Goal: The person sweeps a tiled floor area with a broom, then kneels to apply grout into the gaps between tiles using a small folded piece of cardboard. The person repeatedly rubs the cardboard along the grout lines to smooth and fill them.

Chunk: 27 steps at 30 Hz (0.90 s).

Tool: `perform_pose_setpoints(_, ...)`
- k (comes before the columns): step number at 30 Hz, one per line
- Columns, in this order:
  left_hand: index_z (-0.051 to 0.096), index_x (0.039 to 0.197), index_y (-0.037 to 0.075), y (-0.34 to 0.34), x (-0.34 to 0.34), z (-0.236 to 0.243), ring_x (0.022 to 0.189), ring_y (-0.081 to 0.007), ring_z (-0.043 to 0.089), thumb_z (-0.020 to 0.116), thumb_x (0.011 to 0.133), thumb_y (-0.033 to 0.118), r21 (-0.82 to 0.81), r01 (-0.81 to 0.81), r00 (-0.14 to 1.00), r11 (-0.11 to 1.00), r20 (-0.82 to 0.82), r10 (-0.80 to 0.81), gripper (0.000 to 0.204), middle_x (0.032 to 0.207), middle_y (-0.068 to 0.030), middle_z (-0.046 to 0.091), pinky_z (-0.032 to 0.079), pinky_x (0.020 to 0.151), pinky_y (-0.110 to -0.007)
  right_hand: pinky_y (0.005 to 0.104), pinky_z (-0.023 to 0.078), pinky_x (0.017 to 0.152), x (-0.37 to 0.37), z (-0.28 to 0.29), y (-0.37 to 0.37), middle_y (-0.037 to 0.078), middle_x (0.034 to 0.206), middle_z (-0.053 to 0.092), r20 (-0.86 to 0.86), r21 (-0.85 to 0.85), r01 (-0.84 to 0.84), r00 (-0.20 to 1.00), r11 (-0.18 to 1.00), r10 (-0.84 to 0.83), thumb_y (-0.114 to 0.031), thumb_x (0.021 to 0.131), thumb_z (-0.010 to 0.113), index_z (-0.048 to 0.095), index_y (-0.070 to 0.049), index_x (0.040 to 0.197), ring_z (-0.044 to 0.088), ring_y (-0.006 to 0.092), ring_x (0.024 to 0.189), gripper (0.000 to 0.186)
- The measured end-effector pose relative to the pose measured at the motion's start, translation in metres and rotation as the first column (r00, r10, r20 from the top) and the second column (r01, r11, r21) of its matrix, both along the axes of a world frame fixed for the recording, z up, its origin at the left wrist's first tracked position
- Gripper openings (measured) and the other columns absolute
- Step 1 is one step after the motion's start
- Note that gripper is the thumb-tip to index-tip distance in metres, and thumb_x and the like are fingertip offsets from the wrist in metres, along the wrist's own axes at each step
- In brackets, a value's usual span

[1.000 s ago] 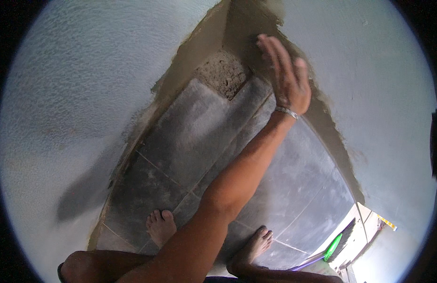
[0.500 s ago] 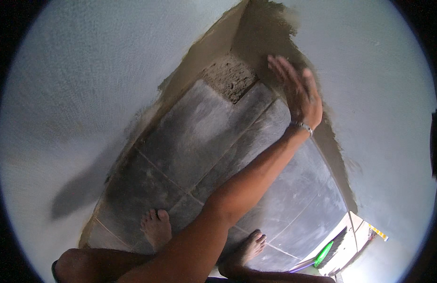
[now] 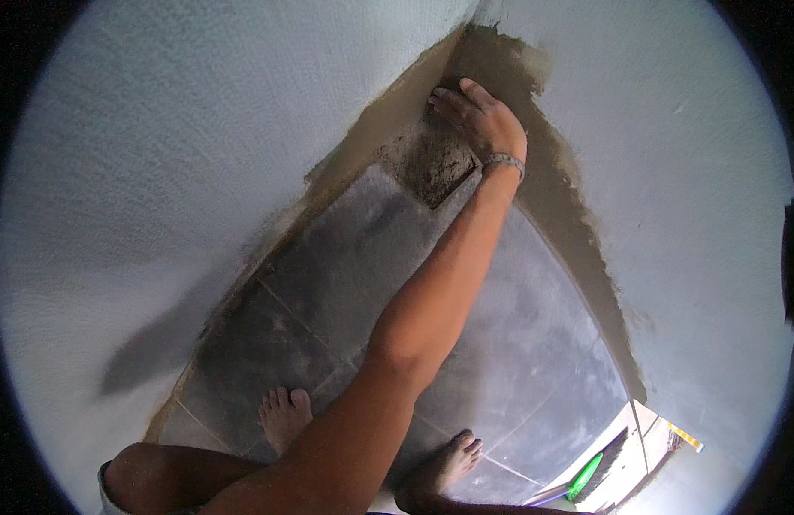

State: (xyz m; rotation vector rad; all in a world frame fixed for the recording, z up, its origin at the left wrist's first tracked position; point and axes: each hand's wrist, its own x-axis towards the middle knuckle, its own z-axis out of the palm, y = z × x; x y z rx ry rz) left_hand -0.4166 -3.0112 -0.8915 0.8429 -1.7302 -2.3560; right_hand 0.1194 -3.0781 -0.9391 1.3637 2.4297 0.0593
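Head: L hand (image 3: 484, 120) nr mortar (image 3: 433, 169)

Half a second ago the left hand (image 3: 487, 124) was hovering out by the right edge of the tiled floor (image 3: 328, 249), alongside the brown band (image 3: 577, 215) at the foot of the right wall; it has since swung in to the floor's far corner, taking the forearm (image 3: 448, 275) and the bracelet (image 3: 505, 163) with it. The fingers (image 3: 452, 103), then pointing up and to the left, now point more squarely left and cover the upper part of the rough bare patch (image 3: 448, 167), which showed clear before and has darkened.
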Motion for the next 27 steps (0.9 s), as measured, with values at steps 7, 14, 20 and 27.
perform_pose_setpoints(7, 0.003, 0.152, -0.013, -0.002, 0.007, 0.042, 0.152, -0.0431, 0.003, 0.020, 0.107, 0.040, -0.169, 0.047, 0.978, 0.985, -0.193, -0.080, 0.072, 0.160, -0.0351, 0.003, 0.006, 0.126, -0.048, 0.0493, 0.038, 0.103, 0.006, -0.003, 0.003, 0.022, 0.122, 0.049, 0.026, -0.018, 0.074, 0.997, 0.997, -0.074, -0.011, 0.095, 0.042, 0.048, -0.007, 0.107, 0.047, 0.0410, 0.120, 0.014)
perform_pose_setpoints(14, 0.004, 0.153, -0.013, -0.009, 0.031, 0.057, 0.152, -0.0431, 0.006, 0.022, 0.108, 0.039, -0.298, -0.045, 0.731, 0.954, -0.660, -0.172, 0.071, 0.161, -0.0335, 0.006, 0.007, 0.125, -0.049, 0.0496, 0.038, 0.103, 0.004, 0.000, 0.001, 0.022, 0.124, 0.050, 0.003, 0.000, 0.001, 1.000, 1.000, -0.001, -0.011, 0.094, 0.043, 0.048, -0.008, 0.108, 0.047, 0.0414, 0.121, 0.015)
perform_pose_setpoints(20, 0.002, 0.156, -0.006, 0.002, 0.026, 0.015, 0.153, -0.0400, -0.001, 0.017, 0.107, 0.047, -0.021, 0.158, 0.987, 0.987, 0.003, -0.158, 0.074, 0.164, -0.0280, 0.002, 0.004, 0.125, -0.048, 0.0499, 0.039, 0.104, -0.006, 0.010, 0.000, 0.022, 0.126, 0.050, -0.002, 0.002, -0.012, 1.000, 1.000, 0.012, -0.011, 0.094, 0.044, 0.048, -0.009, 0.109, 0.048, 0.0418, 0.122, 0.015)
perform_pose_setpoints(27, 0.001, 0.157, -0.006, 0.038, 0.035, 0.043, 0.152, -0.0429, -0.003, 0.017, 0.105, 0.052, -0.549, -0.195, 0.809, 0.813, -0.558, -0.183, 0.079, 0.164, -0.0286, 0.000, 0.003, 0.123, -0.055, 0.0503, 0.039, 0.104, -0.008, 0.010, -0.003, 0.022, 0.128, 0.051, 0.017, 0.030, -0.028, 0.999, 0.999, 0.028, -0.012, 0.094, 0.045, 0.049, -0.010, 0.110, 0.048, 0.0422, 0.123, 0.016)
